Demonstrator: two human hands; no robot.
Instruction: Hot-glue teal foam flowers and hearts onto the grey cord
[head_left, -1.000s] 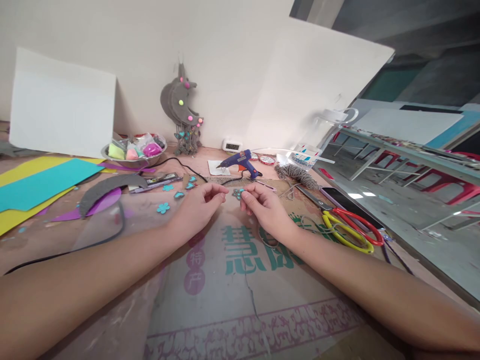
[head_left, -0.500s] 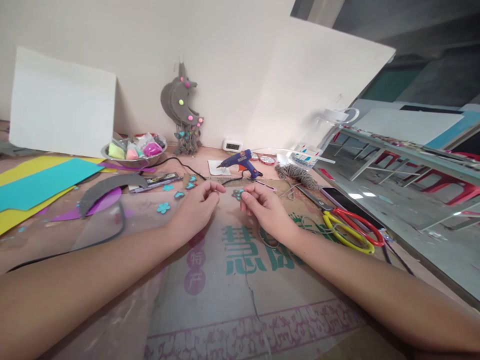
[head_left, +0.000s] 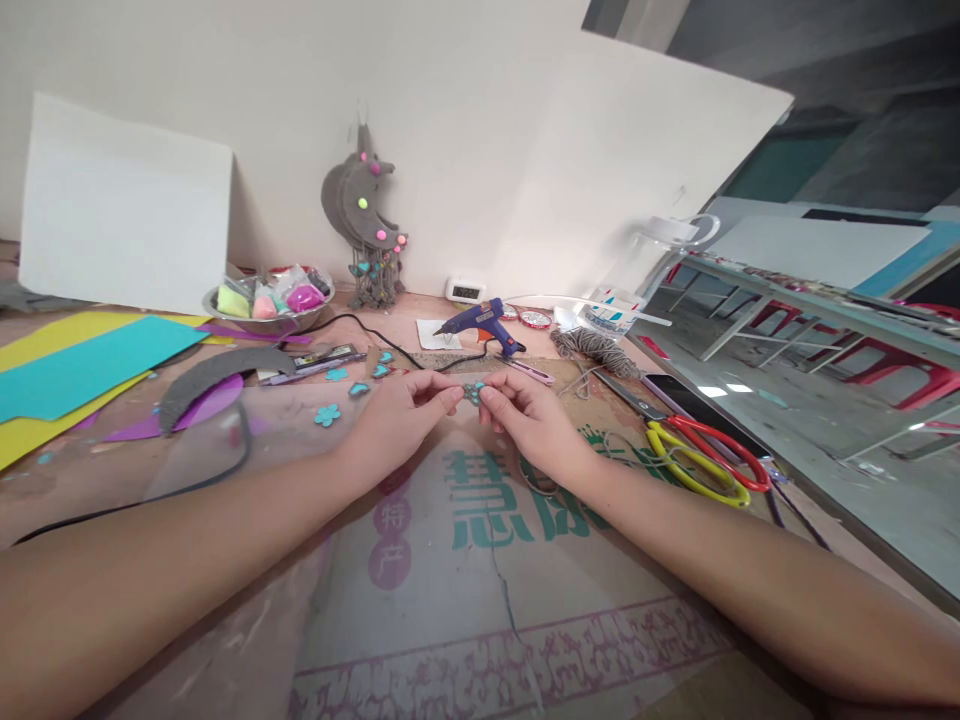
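Between both hands, above the printed cardboard sheet [head_left: 450, 600], is a small grey flower piece [head_left: 472, 392] with turquoise spots. My left hand [head_left: 409, 410] pinches its left side between thumb and forefinger. My right hand [head_left: 521, 410] grips the right side the same way; the fingertips partly cover the piece. A thin string [head_left: 501, 575] lies on the cardboard below the hands. Left of my left hand are a turquoise flower cutout [head_left: 327, 415] and small turquoise hearts [head_left: 359, 389] with dark edging.
Behind the hands lies a blue glue gun [head_left: 480, 325] with its cord. Scissors [head_left: 697, 455], a phone [head_left: 705, 412] and grey yarn [head_left: 596, 350] are at right. A grey felt crescent [head_left: 217, 375], foam sheets [head_left: 105, 365] and a metal bowl [head_left: 274, 318] are at left. A moon ornament [head_left: 364, 205] hangs behind.
My left hand has moved slightly right and its fingers have closed on the flower piece. My right hand has kept its hold and stayed almost in place.
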